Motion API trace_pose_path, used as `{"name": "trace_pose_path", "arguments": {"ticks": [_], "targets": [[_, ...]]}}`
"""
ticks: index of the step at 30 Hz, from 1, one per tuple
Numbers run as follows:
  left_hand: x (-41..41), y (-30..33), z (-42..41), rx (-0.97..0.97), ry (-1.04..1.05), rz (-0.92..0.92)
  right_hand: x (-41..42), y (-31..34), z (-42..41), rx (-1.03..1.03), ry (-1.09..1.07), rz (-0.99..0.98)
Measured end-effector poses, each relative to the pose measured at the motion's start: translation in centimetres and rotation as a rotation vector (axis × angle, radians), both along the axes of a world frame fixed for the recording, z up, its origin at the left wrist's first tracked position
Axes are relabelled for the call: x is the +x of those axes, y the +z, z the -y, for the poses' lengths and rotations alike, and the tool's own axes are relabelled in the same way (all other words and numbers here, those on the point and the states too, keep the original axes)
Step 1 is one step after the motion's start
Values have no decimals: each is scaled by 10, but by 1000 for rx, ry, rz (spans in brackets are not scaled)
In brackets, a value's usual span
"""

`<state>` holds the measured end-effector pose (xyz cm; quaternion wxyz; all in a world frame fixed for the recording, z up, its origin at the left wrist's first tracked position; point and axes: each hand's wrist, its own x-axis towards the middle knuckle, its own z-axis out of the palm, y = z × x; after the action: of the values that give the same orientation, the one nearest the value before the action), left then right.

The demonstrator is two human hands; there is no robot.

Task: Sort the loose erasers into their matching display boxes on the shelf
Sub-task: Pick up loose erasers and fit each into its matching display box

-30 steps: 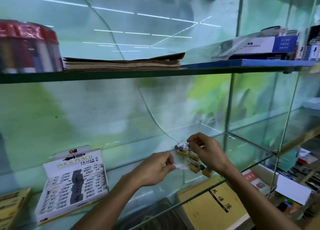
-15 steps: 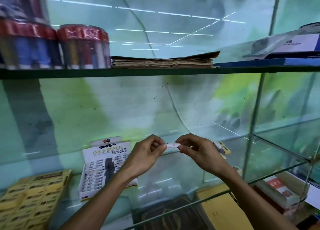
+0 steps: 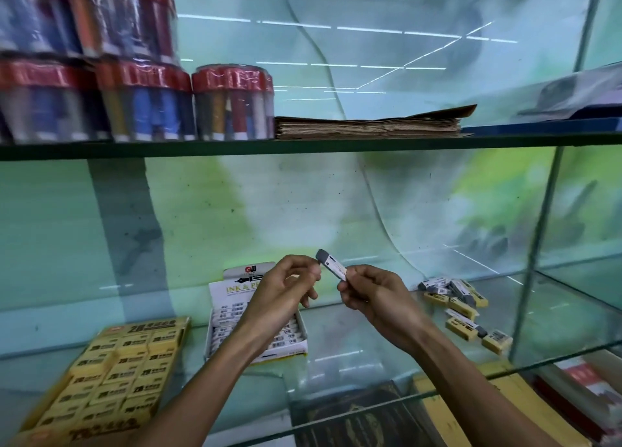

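My right hand pinches the lower end of a white-sleeved eraser with a grey tip, held tilted above the glass shelf. My left hand hovers just left of the grey tip with curled fingers, perhaps touching it. Behind my left hand stands the white "Ink & Pencil" eraser box, partly hidden by my wrist. A yellow box of 2B erasers lies at the lower left. A pile of loose yellow and grey-white erasers lies on the shelf to the right.
The glass shelf has a front edge near my forearms. Above, an upper shelf carries red-lidded tubs of pens and a stack of brown paper. A metal upright stands at the right. Books lie below the glass.
The view swung left, bringing the yellow box into sight. Both hands carried the eraser left from the pile. My left hand has loosened from the eraser, which now tilts up in my right hand.
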<state>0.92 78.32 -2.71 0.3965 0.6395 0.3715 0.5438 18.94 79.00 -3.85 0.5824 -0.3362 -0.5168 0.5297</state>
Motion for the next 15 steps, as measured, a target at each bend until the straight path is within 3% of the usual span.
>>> {"name": "trace_pose_path", "arguments": {"ticks": [5, 9, 15], "targets": [[-14, 5, 6, 72, 110, -47, -29, 3, 1, 54, 70, 93], [-49, 15, 10, 44, 180, -57, -39, 3, -1, 116, 20, 301], [-104, 21, 13, 145, 255, -414, -54, 2, -12, 145, -60, 478]]}}
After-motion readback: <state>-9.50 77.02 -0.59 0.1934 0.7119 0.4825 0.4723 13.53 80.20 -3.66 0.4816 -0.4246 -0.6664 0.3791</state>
